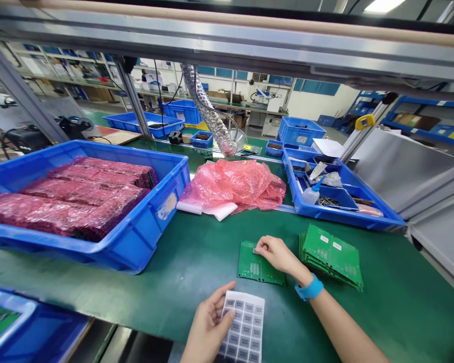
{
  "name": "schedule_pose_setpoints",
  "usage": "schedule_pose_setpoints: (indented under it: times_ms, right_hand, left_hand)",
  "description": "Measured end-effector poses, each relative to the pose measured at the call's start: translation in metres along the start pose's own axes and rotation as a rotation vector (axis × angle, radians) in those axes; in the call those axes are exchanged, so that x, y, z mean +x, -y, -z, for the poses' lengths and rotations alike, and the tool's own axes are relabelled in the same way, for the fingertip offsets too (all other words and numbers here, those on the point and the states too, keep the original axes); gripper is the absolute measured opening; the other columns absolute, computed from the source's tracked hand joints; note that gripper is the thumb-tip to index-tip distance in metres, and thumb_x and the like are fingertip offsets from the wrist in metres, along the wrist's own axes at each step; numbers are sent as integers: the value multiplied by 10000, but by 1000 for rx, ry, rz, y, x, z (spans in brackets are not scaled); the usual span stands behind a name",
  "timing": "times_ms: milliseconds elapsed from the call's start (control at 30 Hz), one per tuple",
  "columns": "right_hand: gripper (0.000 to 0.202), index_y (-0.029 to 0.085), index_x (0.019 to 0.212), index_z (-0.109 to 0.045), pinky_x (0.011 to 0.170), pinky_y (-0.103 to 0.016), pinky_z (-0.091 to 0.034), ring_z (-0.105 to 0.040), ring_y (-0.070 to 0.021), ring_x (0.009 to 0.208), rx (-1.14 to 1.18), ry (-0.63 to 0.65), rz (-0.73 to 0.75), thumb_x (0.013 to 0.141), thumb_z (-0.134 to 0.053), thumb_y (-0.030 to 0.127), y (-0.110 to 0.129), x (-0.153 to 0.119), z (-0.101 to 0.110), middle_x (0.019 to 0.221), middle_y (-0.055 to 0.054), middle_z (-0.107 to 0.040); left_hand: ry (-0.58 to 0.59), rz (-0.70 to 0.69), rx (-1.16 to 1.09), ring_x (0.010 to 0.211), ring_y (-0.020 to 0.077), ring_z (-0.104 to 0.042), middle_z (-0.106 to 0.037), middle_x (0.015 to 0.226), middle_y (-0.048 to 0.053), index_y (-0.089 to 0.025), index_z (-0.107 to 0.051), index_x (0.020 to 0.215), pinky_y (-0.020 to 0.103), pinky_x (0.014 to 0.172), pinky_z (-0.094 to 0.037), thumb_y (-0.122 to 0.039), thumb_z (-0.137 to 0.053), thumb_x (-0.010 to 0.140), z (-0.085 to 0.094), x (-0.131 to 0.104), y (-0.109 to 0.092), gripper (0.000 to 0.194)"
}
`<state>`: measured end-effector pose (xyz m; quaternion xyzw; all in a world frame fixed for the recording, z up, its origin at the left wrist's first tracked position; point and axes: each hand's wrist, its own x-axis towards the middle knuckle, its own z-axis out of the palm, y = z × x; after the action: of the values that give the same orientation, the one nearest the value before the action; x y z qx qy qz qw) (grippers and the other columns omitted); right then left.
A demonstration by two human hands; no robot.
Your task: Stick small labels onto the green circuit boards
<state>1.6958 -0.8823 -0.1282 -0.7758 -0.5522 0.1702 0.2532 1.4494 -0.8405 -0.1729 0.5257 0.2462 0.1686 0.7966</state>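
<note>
My left hand (214,322) grips a sheet of labels (245,327) by its left edge, thumb on top. Rows of small grey printed stickers cover that white sheet. Over a green circuit board (255,264) lying flat on the bench, my right hand (274,252) is closed in a pinch at the board's upper edge. A small pale label (256,251) shows at its fingertips. A blue band is around the right wrist. To the right of that hand is a stack of green circuit boards (333,252), the top one bearing two white labels.
A big blue bin (136,242) of pink-wrapped bundles stands at left. Crumpled pink bubble wrap (234,186) lies behind the board. At right, a blue tray (348,217) holds small parts and a bottle. A foil duct (208,111) hangs above the bench (166,297).
</note>
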Motion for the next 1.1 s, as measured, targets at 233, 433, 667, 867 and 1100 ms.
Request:
schedule_pose_setpoints:
  times_ms: [233,433,667,867,1100]
  right_hand:
    - [133,198,688,-601,638,-278,-386,-558,-176,679,-61,7,-22,818,-607,172,-1,3,-10,691,-12,-585]
    - [155,200,914,-525,696,-307,-400,-523,-186,744,-25,-98,-25,789,-584,129,3,-2,0,773,-4,-515]
    - [168,221,880,-453,568,-221,-417,-492,-102,569,144,36,19,803,-434,74,-18,0,14,655,64,-500]
    - [203,220,866,-446,592,-229,-422,-520,-110,591,190,96,34,770,-451,41,-22,-1,10,652,59,-541]
    - [217,224,866,-426,597,-246,-401,-503,-122,587,181,46,31,765,-442,33,-17,-6,2,661,53,-527]
  left_hand:
    - [23,6,4,900,225,-680,-731,1052,118,-161,-514,1298,319,798,-504,-372,-682,801,3,3,4,565]
    - [36,17,23,905,219,-673,-720,1073,120,-163,-489,1302,314,813,-497,-371,-662,823,3,3,2,550]
    - [-28,-58,42,844,211,-674,-734,1005,93,-201,-483,1320,307,781,-495,-407,-659,808,0,1,6,579]
    - [-37,-58,50,863,222,-673,-734,1021,100,-204,-546,1259,306,783,-501,-423,-671,790,-1,1,5,532]
    - [9,-36,71,887,218,-667,-727,1034,100,-193,-514,1272,298,790,-485,-389,-651,819,1,1,1,511]
